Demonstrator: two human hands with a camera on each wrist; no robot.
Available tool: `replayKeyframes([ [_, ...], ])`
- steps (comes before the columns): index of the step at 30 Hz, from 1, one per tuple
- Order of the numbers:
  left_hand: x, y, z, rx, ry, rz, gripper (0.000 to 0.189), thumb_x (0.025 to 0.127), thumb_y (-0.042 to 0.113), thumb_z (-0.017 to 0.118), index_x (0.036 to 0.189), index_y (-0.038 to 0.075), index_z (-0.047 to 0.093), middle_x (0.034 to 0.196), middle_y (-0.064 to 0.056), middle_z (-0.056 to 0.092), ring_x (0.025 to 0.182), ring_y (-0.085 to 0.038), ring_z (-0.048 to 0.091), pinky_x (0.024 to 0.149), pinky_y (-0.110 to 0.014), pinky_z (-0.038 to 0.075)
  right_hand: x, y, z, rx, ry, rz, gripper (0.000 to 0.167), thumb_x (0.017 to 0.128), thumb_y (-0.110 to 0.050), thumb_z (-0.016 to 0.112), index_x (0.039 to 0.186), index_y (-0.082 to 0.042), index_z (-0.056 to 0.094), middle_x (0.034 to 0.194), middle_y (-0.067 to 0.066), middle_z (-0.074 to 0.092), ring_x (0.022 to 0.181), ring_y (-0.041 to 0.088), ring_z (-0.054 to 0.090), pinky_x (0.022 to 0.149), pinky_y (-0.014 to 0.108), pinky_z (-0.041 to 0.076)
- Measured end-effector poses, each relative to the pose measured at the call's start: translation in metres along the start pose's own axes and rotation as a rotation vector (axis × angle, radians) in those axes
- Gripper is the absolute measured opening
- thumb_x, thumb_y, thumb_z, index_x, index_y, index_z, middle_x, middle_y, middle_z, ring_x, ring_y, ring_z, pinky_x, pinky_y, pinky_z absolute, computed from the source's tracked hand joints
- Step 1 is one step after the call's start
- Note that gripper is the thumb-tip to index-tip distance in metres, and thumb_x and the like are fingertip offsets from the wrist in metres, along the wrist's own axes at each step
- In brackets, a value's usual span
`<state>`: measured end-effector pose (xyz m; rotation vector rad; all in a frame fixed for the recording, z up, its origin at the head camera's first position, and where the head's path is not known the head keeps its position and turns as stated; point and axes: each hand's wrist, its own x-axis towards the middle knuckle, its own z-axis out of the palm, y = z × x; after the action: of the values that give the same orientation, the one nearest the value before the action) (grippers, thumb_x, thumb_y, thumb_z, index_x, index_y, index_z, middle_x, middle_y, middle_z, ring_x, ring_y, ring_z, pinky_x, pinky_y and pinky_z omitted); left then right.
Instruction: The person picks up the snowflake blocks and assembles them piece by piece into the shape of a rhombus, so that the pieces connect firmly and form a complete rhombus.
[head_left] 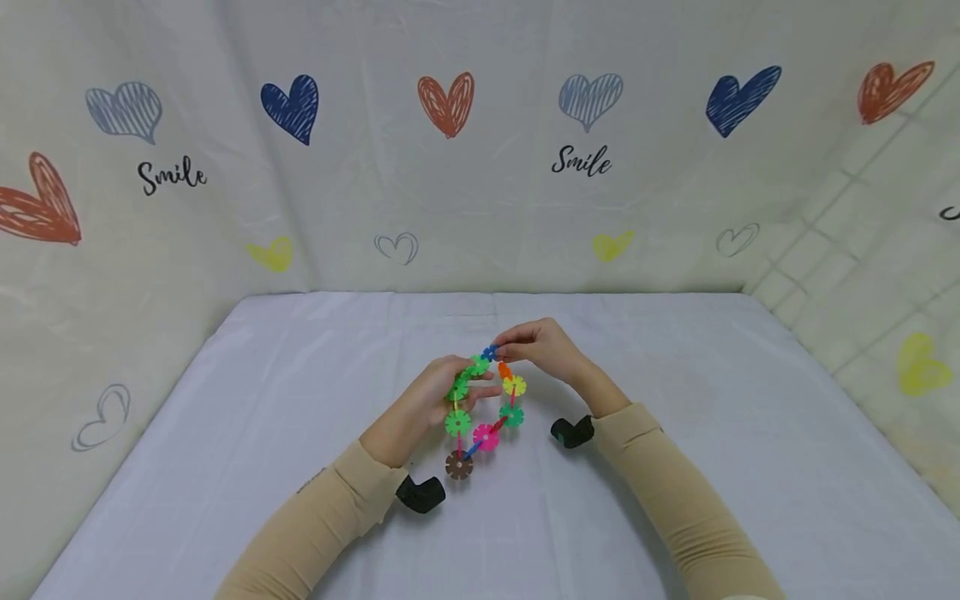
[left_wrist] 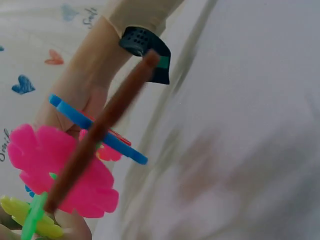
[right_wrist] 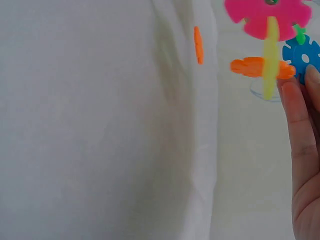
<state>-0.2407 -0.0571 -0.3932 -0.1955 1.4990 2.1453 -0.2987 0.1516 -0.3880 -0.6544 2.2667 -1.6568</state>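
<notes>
A loop of notched plastic snowflake discs hangs between my two hands in the head view. At its upper left my left hand [head_left: 441, 390] grips the green discs [head_left: 461, 387], fingers partly hidden behind them. My right hand [head_left: 542, 343] pinches a blue disc [right_wrist: 302, 55] at the top, beside an orange disc [head_left: 505, 370]. Down the right side come a yellow disc [head_left: 514, 385] and a teal disc [head_left: 512, 415]. A pink disc [head_left: 486, 437] and a brown disc [head_left: 459, 465] form the bottom. In the left wrist view the brown disc [left_wrist: 100, 132] appears edge-on, blurred.
White cloth covers the table [head_left: 637, 533]. Behind it hangs a pale backdrop [head_left: 510, 208] printed with hearts and "Smile". A black wrist camera [head_left: 422, 494] sits under the left cuff, another black camera [head_left: 573, 432] by the right cuff.
</notes>
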Motion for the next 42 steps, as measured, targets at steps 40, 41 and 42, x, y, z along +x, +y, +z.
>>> replayKeyframes([
  [40,-0.022,0.036,-0.032,-0.195,0.126,0.079,0.026,0.110,0.027,0.044,0.129,0.011,0.051,0.140,-0.015,0.056,0.094,-0.017,0.064,0.075,-0.022,0.053,0.034,0.009,0.025,-0.349,-0.136,0.229,0.026,0.099,-0.015,0.068,0.120,0.000,0.069,0.095,0.008,0.065,0.078,0.019,0.060,0.075,0.026,0.054],
  [41,-0.022,0.036,-0.032,-0.203,0.132,0.078,0.027,0.110,0.028,0.044,0.129,0.010,0.051,0.141,-0.015,0.055,0.093,-0.017,0.064,0.073,-0.022,0.053,0.037,0.009,0.029,-0.379,-0.142,0.230,0.024,0.099,-0.015,0.068,0.118,0.000,0.069,0.093,0.008,0.065,0.077,0.019,0.059,0.073,0.026,0.053],
  [42,-0.022,0.036,-0.032,-0.204,0.136,0.078,0.028,0.110,0.029,0.044,0.131,0.011,0.050,0.143,-0.016,0.053,0.093,-0.016,0.063,0.073,-0.021,0.053,0.039,0.008,0.032,-0.407,-0.142,0.231,0.023,0.099,-0.015,0.068,0.116,0.000,0.070,0.092,0.007,0.064,0.076,0.019,0.058,0.073,0.025,0.052],
])
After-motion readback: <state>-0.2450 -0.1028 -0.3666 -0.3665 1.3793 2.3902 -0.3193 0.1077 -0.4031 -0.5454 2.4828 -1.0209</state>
